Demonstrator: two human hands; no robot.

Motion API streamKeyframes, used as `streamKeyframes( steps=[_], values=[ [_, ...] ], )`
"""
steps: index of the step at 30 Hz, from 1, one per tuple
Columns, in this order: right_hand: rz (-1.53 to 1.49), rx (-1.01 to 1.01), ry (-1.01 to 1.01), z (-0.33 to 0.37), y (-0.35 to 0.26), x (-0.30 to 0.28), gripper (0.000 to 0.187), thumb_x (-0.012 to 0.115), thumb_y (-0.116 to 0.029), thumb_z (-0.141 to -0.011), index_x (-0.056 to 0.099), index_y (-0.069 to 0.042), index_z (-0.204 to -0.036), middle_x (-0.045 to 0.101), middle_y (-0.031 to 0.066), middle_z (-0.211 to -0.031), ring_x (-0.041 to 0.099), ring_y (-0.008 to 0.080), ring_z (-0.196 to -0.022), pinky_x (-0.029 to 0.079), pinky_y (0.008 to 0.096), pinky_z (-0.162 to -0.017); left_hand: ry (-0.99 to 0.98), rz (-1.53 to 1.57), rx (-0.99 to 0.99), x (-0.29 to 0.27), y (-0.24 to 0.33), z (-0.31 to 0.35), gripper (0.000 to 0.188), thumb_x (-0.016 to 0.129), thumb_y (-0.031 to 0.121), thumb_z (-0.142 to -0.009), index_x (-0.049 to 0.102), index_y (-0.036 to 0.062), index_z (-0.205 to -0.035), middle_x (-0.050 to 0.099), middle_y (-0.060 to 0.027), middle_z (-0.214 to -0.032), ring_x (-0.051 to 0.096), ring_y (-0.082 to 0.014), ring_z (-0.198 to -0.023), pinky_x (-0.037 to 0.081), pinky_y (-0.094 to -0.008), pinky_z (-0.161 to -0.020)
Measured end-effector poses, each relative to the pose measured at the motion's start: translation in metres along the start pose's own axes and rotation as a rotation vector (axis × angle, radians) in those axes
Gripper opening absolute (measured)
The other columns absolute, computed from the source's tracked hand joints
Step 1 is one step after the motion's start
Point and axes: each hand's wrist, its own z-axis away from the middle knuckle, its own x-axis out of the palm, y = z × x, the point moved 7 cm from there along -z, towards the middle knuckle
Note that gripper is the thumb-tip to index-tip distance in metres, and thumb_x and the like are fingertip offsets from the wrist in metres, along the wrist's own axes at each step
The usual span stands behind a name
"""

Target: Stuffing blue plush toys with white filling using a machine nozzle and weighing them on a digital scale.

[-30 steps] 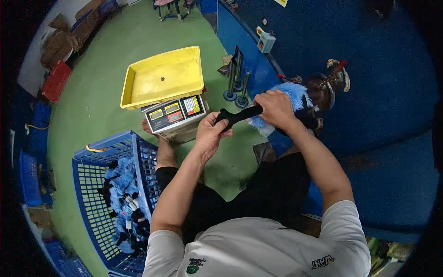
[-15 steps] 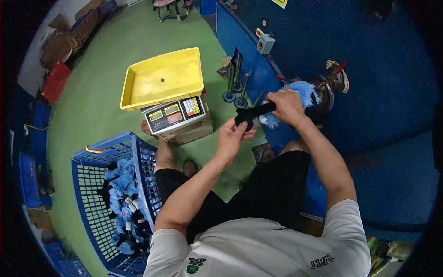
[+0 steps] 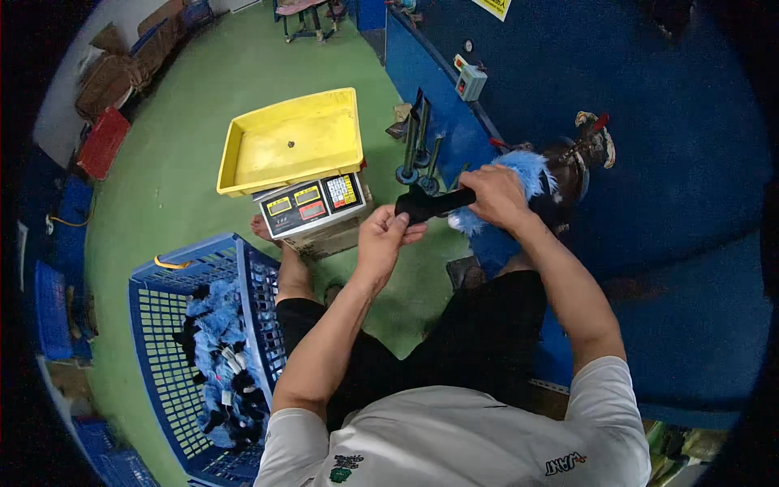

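Observation:
A blue furry plush piece (image 3: 529, 169) with a long black limb (image 3: 445, 200) is at the machine's metal nozzle fitting (image 3: 572, 166) on the right. My left hand (image 3: 381, 243) is closed on the wider free end of the limb, thumb on top. My right hand (image 3: 497, 195) wraps round the limb where it meets the blue fur, close to the fitting. Between the two hands the limb stretches out nearly level. A white tuft shows beneath my right hand. How the plush sits on the nozzle is hidden behind the hand and fur.
A yellow tray (image 3: 292, 174) rests on a digital scale (image 3: 312, 203) ahead on the left. Beside my left leg stands a blue basket (image 3: 191, 276) of blue-and-black plush pieces. Upright metal rods (image 3: 411, 146) stand by the blue machine panel (image 3: 454, 134), below a switch box (image 3: 471, 83).
My left hand has moved left with the black limb's end. My right hand has shifted slightly left and down, still round the limb.

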Motion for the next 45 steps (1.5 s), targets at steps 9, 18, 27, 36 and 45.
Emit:
streamKeyframes(
  steps=[9,18,27,36,45],
  values=[
    [0.058,0.070,-0.082,0.000,0.009,0.001,0.017,0.071,-0.016,-0.074,0.064,-0.012,-0.089,0.071,0.0059,-0.084,0.066,0.0306,-0.084,0.049,0.0440,-0.080,-0.129,-0.472,0.073,0.028,0.027,-0.016,0.015,0.059,0.009,-0.101,0.058,-0.0026,-0.110,0.069,-0.0120,-0.092,0.072,-0.0193,-0.085,0.059,-0.0282,-0.078],
    [0.019,-0.019,-0.046,-0.008,-0.025,-0.013,0.023,0.074,-0.013,-0.070,0.062,-0.012,-0.090,0.071,0.0062,-0.082,0.067,0.0314,-0.082,0.050,0.0438,-0.077,0.054,-0.221,0.110,0.010,0.025,-0.006,0.014,0.059,0.009,-0.101,0.058,-0.0031,-0.108,0.068,-0.0109,-0.083,0.071,-0.0174,-0.074,0.058,-0.0257,-0.067],
    [-0.031,-0.075,-0.063,-0.016,-0.052,-0.005,0.022,0.074,-0.013,-0.071,0.061,-0.011,-0.089,0.071,0.0071,-0.083,0.067,0.0319,-0.082,0.050,0.0439,-0.076,0.156,-0.211,0.190,-0.016,0.028,0.025,0.010,0.057,0.009,-0.101,0.052,0.0001,-0.101,0.066,-0.0099,-0.077,0.064,-0.0147,-0.061,0.053,-0.0255,-0.058],
    [-0.037,-0.104,-0.099,-0.028,-0.087,-0.013,0.022,0.075,-0.020,-0.074,0.061,-0.011,-0.088,0.071,0.0081,-0.082,0.067,0.0318,-0.081,0.051,0.0435,-0.076,0.268,-0.245,0.218,-0.042,0.031,0.062,0.012,0.055,0.012,-0.103,0.048,0.0034,-0.099,0.061,-0.0073,-0.070,0.057,-0.0139,-0.054,0.049,-0.0252,-0.054],
    [-0.172,-0.158,-0.068,-0.022,-0.116,-0.028,0.035,0.078,-0.027,-0.077,0.066,-0.014,-0.107,0.071,0.0084,-0.108,0.064,0.0295,-0.107,0.048,0.0467,-0.097,0.321,0.015,0.213,-0.052,0.023,0.101,0.033,0.051,0.035,-0.106,0.052,0.0029,-0.111,0.065,-0.0126,-0.090,0.062,-0.0165,-0.069,0.052,-0.0278,-0.062]
  ],
)
